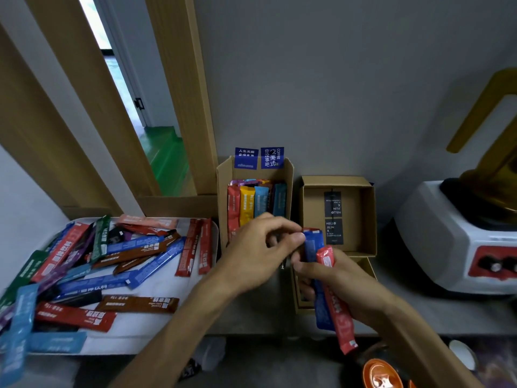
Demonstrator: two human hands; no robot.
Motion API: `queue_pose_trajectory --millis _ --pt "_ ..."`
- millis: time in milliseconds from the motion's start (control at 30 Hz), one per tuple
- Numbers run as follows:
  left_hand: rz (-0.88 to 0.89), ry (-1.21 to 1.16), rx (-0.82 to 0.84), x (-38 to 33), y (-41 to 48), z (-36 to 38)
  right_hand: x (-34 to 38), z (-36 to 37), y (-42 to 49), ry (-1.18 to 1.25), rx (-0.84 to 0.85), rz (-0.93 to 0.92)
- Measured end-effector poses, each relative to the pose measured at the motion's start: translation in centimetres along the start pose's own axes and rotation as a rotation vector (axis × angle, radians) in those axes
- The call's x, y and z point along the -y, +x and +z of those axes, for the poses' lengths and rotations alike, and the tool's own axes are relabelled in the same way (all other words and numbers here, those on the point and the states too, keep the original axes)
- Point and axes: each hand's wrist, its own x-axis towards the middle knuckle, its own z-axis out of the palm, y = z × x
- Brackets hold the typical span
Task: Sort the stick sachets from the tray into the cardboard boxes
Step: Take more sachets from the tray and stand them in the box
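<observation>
A white tray [156, 329] on the left holds several stick sachets [117, 264] in red, blue, brown, green and purple. My right hand [335, 278] grips a small bundle of sachets, a blue one [313, 245] and a red one [340, 312]. My left hand [260, 253] pinches the top end of the blue sachet. Behind my hands stands a tall cardboard box [223, 191] with upright sachets inside. To its right a shallow cardboard box [369, 217] holds two black sachets. A third box [300, 306] is mostly hidden under my right hand.
A white appliance with a red panel [461, 247] stands at the right on the grey counter [251, 317]. An orange lid [382, 375] and a white cup [463, 354] lie below the counter edge. The wall rises right behind the boxes.
</observation>
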Motion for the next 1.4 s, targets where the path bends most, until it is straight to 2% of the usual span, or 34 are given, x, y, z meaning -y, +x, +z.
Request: queue_pose_trajectory --millis 33,167,367,467,567,633,733,800,867,933,1033,1233,1400 --pt "0.003 -0.013 0.035 -0.5 0.1 -0.3 0.2 0.3 0.1 -0.002 0.024 0.0" --pt "0.029 -0.077 -0.033 -1.1 0.0 -1.5 0.4 1.4 0.4 0.012 0.049 -0.014" --pt "0.015 -0.118 0.051 -0.9 -0.7 -1.4 -0.1 2.8 0.7 0.003 0.058 -0.023" --pt "0.039 -0.179 -0.043 -0.7 -0.8 -2.5 -0.8 2.9 0.6 0.038 0.073 -0.039" --pt "-0.005 -0.473 -0.16 -0.6 -0.8 -4.3 -1.9 3.3 0.3 0.21 0.019 -0.051" --pt "-0.048 -0.71 -0.122 -0.8 -0.9 -4.7 -2.4 3.7 0.1 0.337 -0.017 -0.064" --pt "-0.103 -1.025 -0.093 -0.4 -0.9 -4.8 -2.3 4.7 0.0 0.384 -0.045 -0.053" --pt "-0.106 -1.15 -0.109 -0.1 -0.7 -5.1 -2.0 5.4 0.2 0.407 -0.109 -0.057" --pt "-0.099 -1.094 -0.141 0.1 -0.5 -5.4 -1.6 6.1 0.7 0.373 -0.229 -0.076" --pt "-0.128 -0.886 -0.205 0.3 -0.5 -5.5 -1.4 6.3 1.3 0.325 -0.339 -0.143" --pt "-0.136 -0.673 -0.297 0.6 -0.3 -5.8 -1.3 6.5 1.7 0.263 -0.406 -0.218" --pt "-0.138 -0.647 -0.307 0.7 -0.5 -6.8 -0.8 6.6 1.4 0.239 -0.387 -0.204" --pt "-0.138 -0.591 -0.287 1.2 -0.9 -7.3 -0.2 5.9 1.3 0.275 -0.45 -0.191"
